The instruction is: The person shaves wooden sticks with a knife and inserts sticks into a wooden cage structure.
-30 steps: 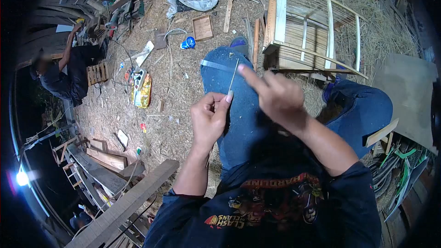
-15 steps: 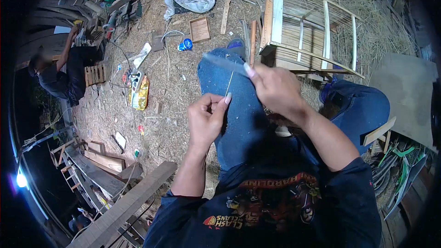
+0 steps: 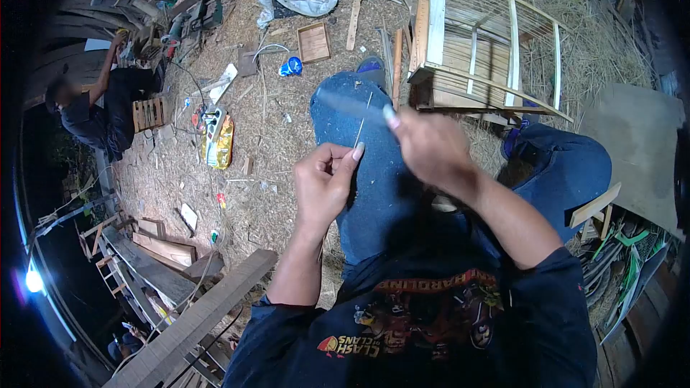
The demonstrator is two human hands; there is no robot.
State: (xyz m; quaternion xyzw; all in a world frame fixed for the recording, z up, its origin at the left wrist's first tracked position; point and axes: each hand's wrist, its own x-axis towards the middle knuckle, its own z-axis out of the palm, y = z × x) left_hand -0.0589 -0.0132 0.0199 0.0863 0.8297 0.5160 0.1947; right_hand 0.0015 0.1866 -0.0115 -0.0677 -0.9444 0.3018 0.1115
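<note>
My left hand [image 3: 321, 183] is closed, pinching the lower end of a thin stick [image 3: 360, 131] between thumb and fingers. The stick points up and away above my denim-covered knee [image 3: 381, 172]. My right hand [image 3: 433, 147] is wrapped round a knife, whose handle is hidden in the fist. Smeared by motion, the knife blade [image 3: 343, 103] reaches left across the upper part of the stick. Whether the blade touches the stick I cannot tell.
A wooden cage with thin bars [image 3: 471, 65] stands beyond my right hand. On the littered ground lie a small wooden box [image 3: 314, 43], a blue can [image 3: 291, 67] and a yellow bag [image 3: 219, 144]. A person [image 3: 90, 115] sits at the far left. A long beam [image 3: 208, 309] crosses the lower left.
My right hand and the knife have shifted slightly down towards me, and the hand is more blurred. My left hand stays almost in place with the stick.
</note>
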